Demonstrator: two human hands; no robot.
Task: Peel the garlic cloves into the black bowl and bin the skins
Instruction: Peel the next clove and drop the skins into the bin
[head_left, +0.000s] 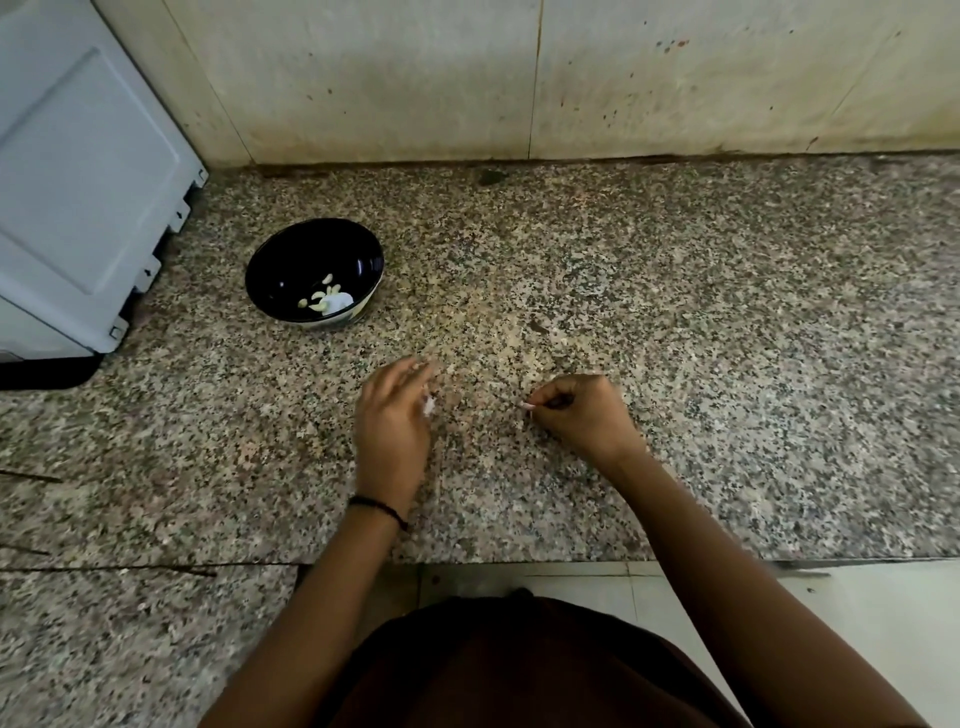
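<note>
The black bowl (315, 273) stands on the speckled granite counter (675, 291) at the left, with several peeled garlic cloves (324, 299) lying in it. My left hand (393, 423) hovers blurred over the counter in front of the bowl, back up, and a bit of white garlic skin (428, 406) shows at its palm side. To its right, my right hand (576, 415) rests low on the counter and pinches a small pale scrap of skin (527, 406) between thumb and fingertips. How the left fingers hold their skin is hidden.
A pale grey appliance (78, 192) stands at the back left corner, close beside the bowl. A stained tiled wall (571, 78) runs along the back. The counter's front edge (727, 564) lies below my forearms, with white floor tiles beyond it.
</note>
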